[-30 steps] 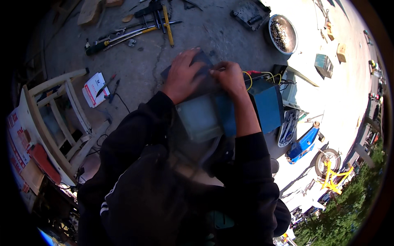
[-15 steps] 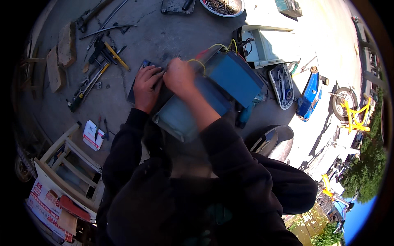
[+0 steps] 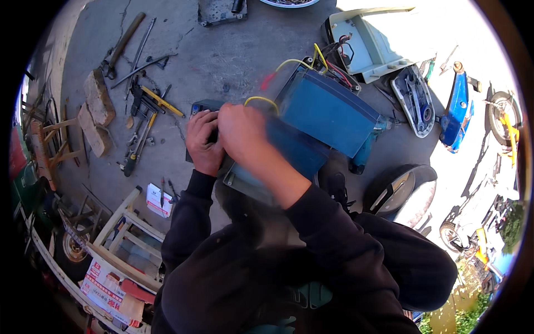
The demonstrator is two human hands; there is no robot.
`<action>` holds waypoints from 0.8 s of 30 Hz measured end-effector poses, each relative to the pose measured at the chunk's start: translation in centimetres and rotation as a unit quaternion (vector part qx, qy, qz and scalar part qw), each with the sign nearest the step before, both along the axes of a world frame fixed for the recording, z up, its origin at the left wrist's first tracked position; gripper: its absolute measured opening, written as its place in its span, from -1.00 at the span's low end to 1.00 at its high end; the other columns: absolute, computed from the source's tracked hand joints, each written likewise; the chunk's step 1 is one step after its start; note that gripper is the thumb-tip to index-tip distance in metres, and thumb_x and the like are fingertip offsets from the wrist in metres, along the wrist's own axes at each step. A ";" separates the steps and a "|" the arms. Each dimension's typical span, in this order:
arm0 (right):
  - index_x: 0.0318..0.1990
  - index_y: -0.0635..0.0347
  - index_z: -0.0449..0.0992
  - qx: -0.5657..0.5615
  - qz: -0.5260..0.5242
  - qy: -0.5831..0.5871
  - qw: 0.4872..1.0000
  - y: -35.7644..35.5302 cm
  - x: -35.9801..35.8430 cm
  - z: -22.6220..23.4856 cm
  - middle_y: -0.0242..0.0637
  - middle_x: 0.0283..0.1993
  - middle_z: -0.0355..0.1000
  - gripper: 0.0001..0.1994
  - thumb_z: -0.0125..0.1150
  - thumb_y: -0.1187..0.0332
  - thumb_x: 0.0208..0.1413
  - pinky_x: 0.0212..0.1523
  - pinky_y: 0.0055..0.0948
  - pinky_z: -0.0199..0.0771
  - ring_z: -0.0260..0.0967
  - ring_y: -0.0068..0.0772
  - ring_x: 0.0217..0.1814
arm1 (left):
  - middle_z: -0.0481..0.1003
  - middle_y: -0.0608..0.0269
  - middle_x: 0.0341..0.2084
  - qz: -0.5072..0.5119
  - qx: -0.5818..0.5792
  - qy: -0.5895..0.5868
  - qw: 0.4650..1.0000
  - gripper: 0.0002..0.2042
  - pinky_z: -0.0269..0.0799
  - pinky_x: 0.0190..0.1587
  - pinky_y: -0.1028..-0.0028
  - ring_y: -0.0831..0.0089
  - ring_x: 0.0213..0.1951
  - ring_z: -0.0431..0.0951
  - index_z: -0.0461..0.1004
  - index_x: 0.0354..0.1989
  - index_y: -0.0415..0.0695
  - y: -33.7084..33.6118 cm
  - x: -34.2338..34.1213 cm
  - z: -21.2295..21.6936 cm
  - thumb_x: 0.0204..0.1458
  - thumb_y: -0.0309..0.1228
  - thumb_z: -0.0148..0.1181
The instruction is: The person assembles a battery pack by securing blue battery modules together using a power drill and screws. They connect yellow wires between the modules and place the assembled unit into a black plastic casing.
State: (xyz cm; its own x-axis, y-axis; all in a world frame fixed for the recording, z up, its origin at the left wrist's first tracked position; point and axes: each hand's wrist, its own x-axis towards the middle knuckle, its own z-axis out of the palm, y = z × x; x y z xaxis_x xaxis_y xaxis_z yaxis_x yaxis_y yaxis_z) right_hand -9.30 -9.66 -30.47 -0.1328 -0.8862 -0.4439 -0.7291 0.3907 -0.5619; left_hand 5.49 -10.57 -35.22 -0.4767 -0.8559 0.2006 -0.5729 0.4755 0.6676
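My left hand rests on a dark blue battery-like block on the ground, its fingers curled together. Right beside it, my right hand is closed in a pinch at the same block. What sits between the fingertips of either hand is hidden. Under my right forearm lies a second blue block, partly blurred, with a pale greyish end. Beyond it is a larger blue block. A yellow wire arches up beside my right hand, and a red wire end shows farther off.
A pale plastic housing with wires stands at the far right, near a tray of wrenches and a blue jack. Loose tools and broken bricks lie left. A wooden stool frame is at near left.
The whole view has shifted, so the surroundings sit farther right and partly higher. Both hands stay together at the dark blue block, with fingers still closed.
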 end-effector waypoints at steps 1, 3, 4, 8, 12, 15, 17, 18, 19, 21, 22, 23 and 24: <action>-0.21 0.27 0.60 -0.024 0.016 0.024 0.999 0.5 0.4 -0.1 -0.08 -0.28 0.61 -0.81 0.24 0.41 0.01 -0.33 -0.30 0.65 0.65 -0.16 -0.30 | 0.62 0.10 -0.10 0.008 0.002 -0.001 1.000 -0.76 0.37 0.21 0.15 0.04 0.10 0.53 0.60 -0.25 -0.23 0.3 0.0 -0.1 -0.14 -0.53 0.40; -0.18 0.29 0.55 -0.068 0.044 0.076 0.994 1.6 0.9 -0.4 -0.12 -0.27 0.58 -0.77 0.22 0.39 0.01 -0.41 -0.38 0.62 0.63 -0.27 -0.40 | 0.62 0.16 -0.12 0.021 0.009 0.003 1.000 -0.80 0.35 0.22 0.12 0.04 0.07 0.53 0.59 -0.27 -0.17 0.3 -0.4 -0.1 -0.12 -0.51 0.38; -0.17 0.25 0.53 -0.091 0.047 0.086 0.991 2.0 1.1 -0.5 -0.17 -0.28 0.53 -0.77 0.23 0.39 0.00 -0.46 -0.41 0.56 0.58 -0.32 -0.45 | 0.62 0.16 -0.12 0.024 0.016 -0.005 1.000 -0.80 0.35 0.22 0.10 0.03 0.07 0.53 0.58 -0.29 -0.17 0.3 -0.5 0.3 -0.13 -0.51 0.40; -0.20 0.16 0.48 -0.181 0.047 0.094 0.978 2.2 0.5 -0.8 -0.29 -0.26 0.46 -0.78 0.23 0.40 -0.05 -0.59 -0.46 0.37 0.42 -0.45 -0.59 | 0.61 0.10 -0.10 0.022 0.031 -0.041 0.998 -0.78 0.35 0.22 0.11 0.02 0.08 0.52 0.58 -0.23 -0.26 0.0 -1.0 0.6 -0.09 -0.56 0.37; -0.16 0.22 0.56 -0.248 0.022 0.037 0.968 2.5 0.0 -0.2 -0.22 -0.18 0.55 -0.77 0.22 0.45 -0.03 -0.61 -0.53 0.31 0.44 -0.51 -0.54 | 0.62 0.15 -0.15 0.033 0.035 -0.058 0.997 -0.81 0.38 0.16 0.12 0.05 0.04 0.53 0.59 -0.28 -0.16 -0.2 -1.1 0.6 -0.13 -0.53 0.40; -0.09 0.30 0.58 -0.302 0.013 -0.002 0.953 3.0 -0.5 -0.7 -0.17 -0.20 0.56 -0.71 0.22 0.45 -0.01 -0.58 -0.55 0.32 0.46 -0.49 -0.51 | 0.61 0.16 -0.16 0.037 0.029 -0.066 0.997 -0.81 0.39 0.15 0.13 0.06 0.04 0.52 0.60 -0.29 -0.14 -0.4 -1.5 0.4 -0.13 -0.53 0.38; -0.09 0.32 0.58 -0.309 0.021 -0.010 0.951 3.3 -0.4 -0.8 -0.16 -0.20 0.56 -0.70 0.22 0.45 -0.01 -0.56 -0.55 0.33 0.45 -0.49 -0.51 | 0.61 0.17 -0.15 0.030 0.035 -0.070 0.996 -0.81 0.38 0.16 0.14 0.07 0.05 0.52 0.60 -0.29 -0.13 -0.6 -1.5 0.5 -0.13 -0.51 0.36; -0.09 0.32 0.58 -0.301 0.027 -0.012 0.953 3.4 -0.1 -0.9 -0.16 -0.21 0.55 -0.71 0.22 0.45 -0.01 -0.56 -0.55 0.33 0.45 -0.49 -0.52 | 0.61 0.17 -0.15 0.024 0.036 -0.074 0.996 -0.81 0.38 0.16 0.14 0.07 0.06 0.52 0.60 -0.29 -0.13 -0.7 -1.4 0.6 -0.13 -0.50 0.36; -0.10 0.33 0.57 -0.298 0.036 -0.010 0.954 3.5 0.0 -1.1 -0.15 -0.21 0.55 -0.71 0.22 0.45 -0.01 -0.55 -0.54 0.33 0.44 -0.49 -0.52 | 0.61 0.17 -0.14 0.020 0.033 -0.074 0.997 -0.81 0.37 0.17 0.15 0.08 0.06 0.52 0.60 -0.28 -0.13 -0.8 -1.4 0.6 -0.13 -0.50 0.36; -0.11 0.30 0.57 -0.288 0.025 -0.011 0.957 3.5 1.0 -1.4 -0.26 -0.27 0.50 -0.71 0.22 0.44 -0.04 -0.58 -0.55 0.31 0.44 -0.53 -0.55 | 0.60 0.20 -0.13 0.023 0.024 -0.079 0.996 -0.83 0.33 0.21 0.15 0.08 0.08 0.51 0.59 -0.27 -0.13 -0.5 -0.9 0.2 -0.10 -0.48 0.31; -0.11 0.29 0.57 -0.290 0.012 -0.013 0.957 3.9 1.7 -1.8 -0.29 -0.29 0.48 -0.71 0.21 0.44 -0.04 -0.58 -0.55 0.31 0.43 -0.53 -0.55 | 0.60 0.20 -0.12 0.027 0.026 -0.076 0.996 -0.83 0.31 0.22 0.14 0.08 0.08 0.51 0.59 -0.27 -0.13 -0.3 -0.7 0.2 -0.08 -0.47 0.30; -0.11 0.28 0.57 -0.293 0.000 -0.011 0.956 4.0 1.8 -1.8 -0.31 -0.31 0.47 -0.70 0.21 0.44 -0.05 -0.59 -0.55 0.31 0.43 -0.54 -0.56 | 0.60 0.21 -0.12 0.030 0.025 -0.069 0.997 -0.84 0.30 0.24 0.14 0.08 0.09 0.50 0.59 -0.27 -0.13 -0.1 -0.7 0.1 -0.07 -0.46 0.29; -0.18 0.23 0.55 -0.293 0.000 0.003 0.956 4.1 1.8 -1.7 -0.33 -0.36 0.43 -0.76 0.20 0.44 -0.07 -0.60 -0.51 0.34 0.46 -0.51 -0.57 | 0.59 0.21 -0.11 0.031 0.030 -0.062 0.997 -0.85 0.28 0.25 0.15 0.09 0.11 0.50 0.59 -0.27 -0.13 0.1 -0.6 0.1 -0.05 -0.45 0.27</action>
State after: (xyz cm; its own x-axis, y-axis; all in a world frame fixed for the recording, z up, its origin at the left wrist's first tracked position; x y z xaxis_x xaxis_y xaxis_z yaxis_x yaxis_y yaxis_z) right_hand -7.50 -5.61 -32.15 -0.1341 -0.9825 0.1291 -0.7331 0.0107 -0.6800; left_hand 4.86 -10.44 -35.16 -0.4407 -0.8931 0.0906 -0.6799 0.3980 0.6159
